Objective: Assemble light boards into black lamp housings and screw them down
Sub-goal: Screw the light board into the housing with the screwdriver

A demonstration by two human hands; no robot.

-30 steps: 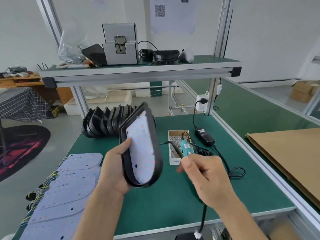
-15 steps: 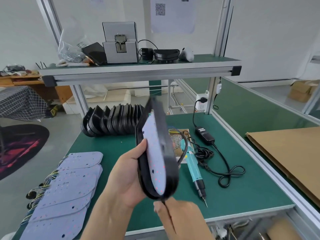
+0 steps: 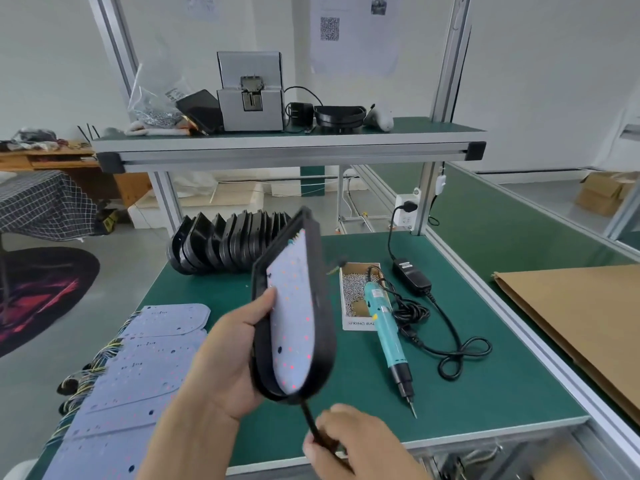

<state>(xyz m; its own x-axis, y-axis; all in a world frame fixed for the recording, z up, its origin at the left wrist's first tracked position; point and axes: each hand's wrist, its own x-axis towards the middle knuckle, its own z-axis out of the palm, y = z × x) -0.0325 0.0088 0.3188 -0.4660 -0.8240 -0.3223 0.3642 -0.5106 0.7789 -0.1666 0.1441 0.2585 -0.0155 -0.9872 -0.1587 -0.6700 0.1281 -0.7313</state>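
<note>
Left hand [image 3: 239, 358] grips a black teardrop-shaped plastic lamp housing [image 3: 320, 341] upright above the green worktop [image 3: 450, 403], thumb on the pale lilac light board [image 3: 291, 327] seated inside it. Right hand [image 3: 349, 441] pinches a black cable [image 3: 310, 422] hanging from the housing's lower end, grip slightly blurred. Teal electric screwdriver [image 3: 386, 332] lies on the worktop beside a white box of screws [image 3: 353, 296].

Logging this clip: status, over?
Left hand grips black housing, light board seated inside. Right hand pinches its black cable. Screwdriver lies idle on bench. Nothing obstructing.
</note>
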